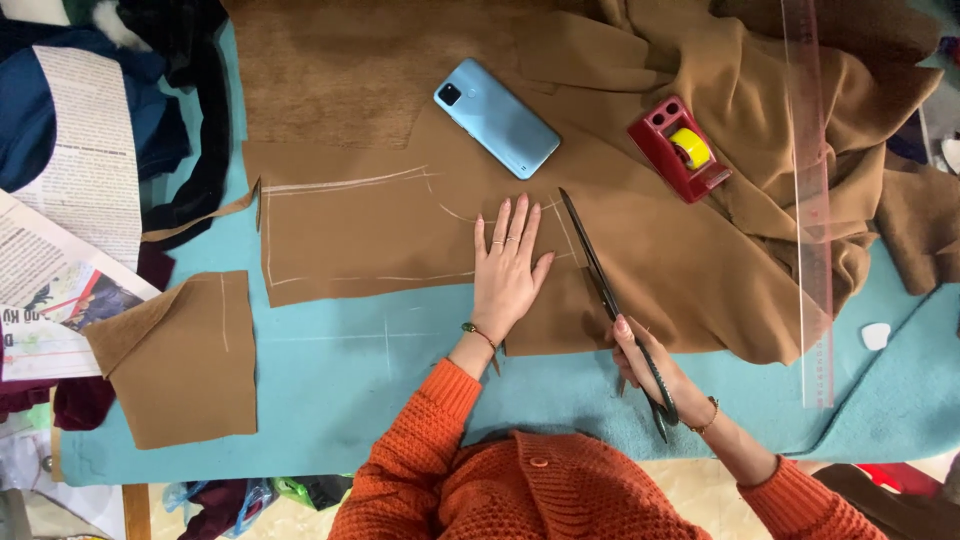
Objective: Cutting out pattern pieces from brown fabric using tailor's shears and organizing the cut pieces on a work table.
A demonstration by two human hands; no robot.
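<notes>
Left hand (510, 265) flat and open, pinning brown cloth (400, 235) mid-table so it won't shift; right hand (655, 375) grips scissors (612, 300) near the front edge, blades along the chalk line

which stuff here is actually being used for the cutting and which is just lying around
In use: left hand flat on the chalk-marked brown fabric; right hand working the scissors.

Lying about: blue phone, red tape dispenser, clear ruler, newspaper.

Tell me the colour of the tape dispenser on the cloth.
The tape dispenser is red, holding a yellow roll; the head view shows it.
</notes>
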